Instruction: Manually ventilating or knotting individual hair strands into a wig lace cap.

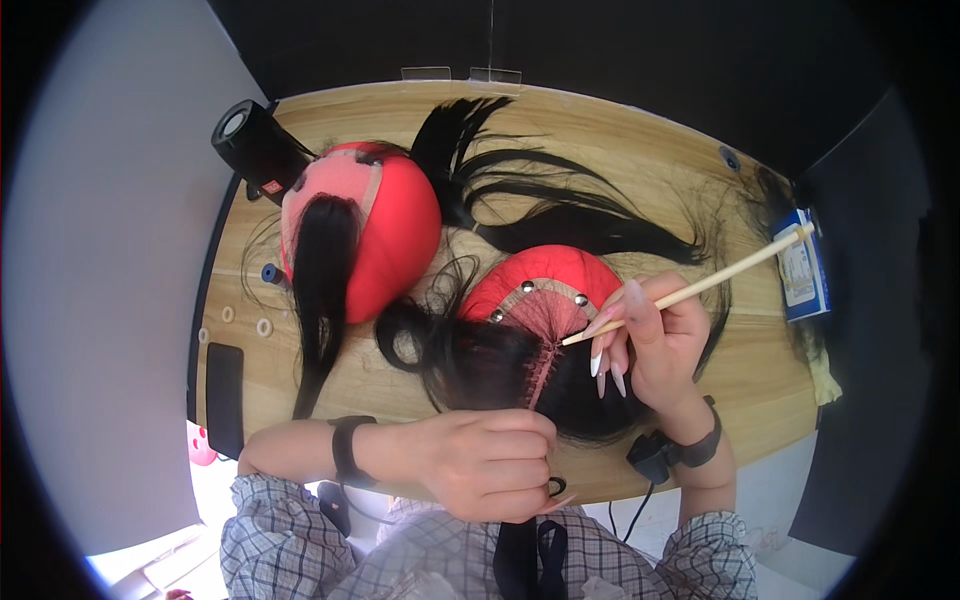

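My right hand (664,337) grips a slim pale wooden-handled tool (720,280), and the tool's tip meets the parting (541,371) of a dark-haired wig piece (487,360). That wig lies over a red head form (551,262), with a pink mesh front and several round-headed pins along its beige edging. My left hand (487,465) is curled into a fist at the near end of the parting. A small black loop shows beside its fingers; what lies inside the fist is hidden.
A second red head form (397,240) with a pink mesh cap and black hair (326,277) stands at left. Loose black hair (577,225) spreads behind. Around are a cylindrical speaker (259,146), a black phone-like slab (225,397), small rings (264,327) and a blue-white box (802,270).
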The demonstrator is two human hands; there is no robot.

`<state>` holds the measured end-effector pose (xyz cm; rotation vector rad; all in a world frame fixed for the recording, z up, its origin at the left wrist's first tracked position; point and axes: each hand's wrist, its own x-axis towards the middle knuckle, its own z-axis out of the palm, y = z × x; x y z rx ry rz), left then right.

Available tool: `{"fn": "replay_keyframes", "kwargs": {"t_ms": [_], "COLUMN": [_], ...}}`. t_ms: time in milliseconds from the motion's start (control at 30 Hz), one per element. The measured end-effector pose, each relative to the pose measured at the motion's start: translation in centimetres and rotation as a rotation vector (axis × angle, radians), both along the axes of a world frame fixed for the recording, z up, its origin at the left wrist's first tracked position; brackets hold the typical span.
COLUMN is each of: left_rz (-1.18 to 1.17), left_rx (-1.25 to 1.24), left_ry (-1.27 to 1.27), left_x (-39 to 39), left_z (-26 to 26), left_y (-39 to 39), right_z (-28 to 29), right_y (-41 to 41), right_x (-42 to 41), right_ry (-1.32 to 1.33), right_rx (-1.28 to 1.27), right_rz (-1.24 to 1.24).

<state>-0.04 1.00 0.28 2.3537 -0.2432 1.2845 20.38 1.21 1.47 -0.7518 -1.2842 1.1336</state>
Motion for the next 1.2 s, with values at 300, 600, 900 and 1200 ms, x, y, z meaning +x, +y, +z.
{"fn": "replay_keyframes", "kwargs": {"t_ms": [300,600,900,1200], "left_rz": [-0.021,-0.015,-0.004,0.000], "left_rx": [-0.020,-0.028,-0.011,0.015], "left_ry": [0.034,0.002,0.003,-0.005], "left_x": [-0.4,-0.4,-0.2,-0.3], "left_z": [0.1,-0.1,0.2,0.2], "left_y": [-0.1,-0.4,-0.3,-0.6], "right_z": [-0.6,1.2,1.5,1.1], "right_y": [0.7,0.8,0.9,0.6], "right_x": [0.3,-0.2,-0.6,0.5], "right_ry": [-0.062,-0.015,0.014,0.229], "right_rx": [0.223,0.070,0.145,0.101], "right_rz": [-0.021,0.224,0.345,0.367]}}
